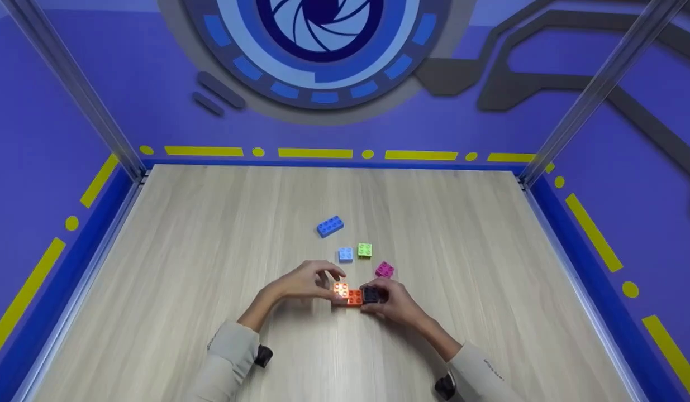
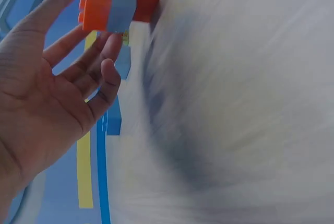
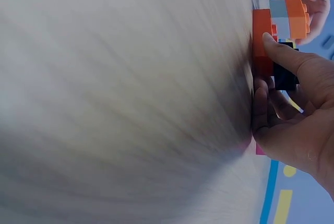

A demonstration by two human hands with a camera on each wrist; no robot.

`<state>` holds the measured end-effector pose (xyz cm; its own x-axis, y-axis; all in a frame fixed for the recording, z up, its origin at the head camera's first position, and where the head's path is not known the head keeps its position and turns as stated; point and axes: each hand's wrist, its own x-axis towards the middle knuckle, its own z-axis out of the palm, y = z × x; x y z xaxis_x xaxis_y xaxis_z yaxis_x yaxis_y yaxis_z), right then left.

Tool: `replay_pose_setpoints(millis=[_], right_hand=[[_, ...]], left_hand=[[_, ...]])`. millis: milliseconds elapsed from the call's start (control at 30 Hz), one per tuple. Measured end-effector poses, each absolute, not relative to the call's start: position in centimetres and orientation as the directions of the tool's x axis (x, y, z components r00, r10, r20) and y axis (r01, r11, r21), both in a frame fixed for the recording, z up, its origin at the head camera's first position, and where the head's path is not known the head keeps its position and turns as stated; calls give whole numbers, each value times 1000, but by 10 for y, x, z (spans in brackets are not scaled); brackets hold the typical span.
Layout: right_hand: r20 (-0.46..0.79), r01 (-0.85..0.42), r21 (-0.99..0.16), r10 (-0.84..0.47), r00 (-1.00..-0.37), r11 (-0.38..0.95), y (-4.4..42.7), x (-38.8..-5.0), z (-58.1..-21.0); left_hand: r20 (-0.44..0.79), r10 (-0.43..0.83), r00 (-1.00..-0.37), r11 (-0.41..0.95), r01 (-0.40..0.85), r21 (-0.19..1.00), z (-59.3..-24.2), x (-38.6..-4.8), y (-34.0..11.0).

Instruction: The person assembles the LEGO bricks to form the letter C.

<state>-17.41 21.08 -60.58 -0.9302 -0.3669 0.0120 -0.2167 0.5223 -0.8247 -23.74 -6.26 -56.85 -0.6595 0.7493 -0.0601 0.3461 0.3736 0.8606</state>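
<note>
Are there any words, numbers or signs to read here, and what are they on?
Nothing can be read clearly.
Right sleeve: a line of dark marks like lettering, too small to read.
Left sleeve: dark marks by the cuff, maybe lettering, too small to read.
Toy blocks: no lettering I can make out.
Back wall: yellow bars and other shapes, no letters or numbers.

This looks like a booth set up as a lab or studio; which, I cannot tell. Blue panels wall in a wood-grain table at the back and both sides. Metal posts mark the back corners; yellow dashes, grey bands and a round emblem decorate the panels.
</note>
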Motion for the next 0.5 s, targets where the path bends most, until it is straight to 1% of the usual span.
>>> replay_pose_setpoints(millis=[67, 133, 267, 333, 400, 500], right_hand=[[8, -213, -824, -366, -931, 525, 211, -174, -606], [3, -209, -825, -366, -931, 525, 211, -174, -605], [-5, -200, -828, -364, -931, 524, 212, -175, -605], [-12, -192, -831, -362, -932, 521, 211, -175, -605], [-15, -188, -833, -361, -932, 520, 211, -174, -605], [-20, -179, -840, -360, -933, 512, 210, -174, -606]], left_hand=[[-63, 730, -681, 361, 306, 881, -567, -244, -64], [-59, 696, -715, 363, 280, 889, -565, -251, -65], [-22, 606, -795, 395, 276, 876, -568, -262, -59], [-4, 567, -824, 406, 275, 871, -572, -265, -55], [6, 538, -843, 412, 270, 870, -577, -268, -51], [-12, 528, -849, 405, 239, 882, -583, -271, -46]])
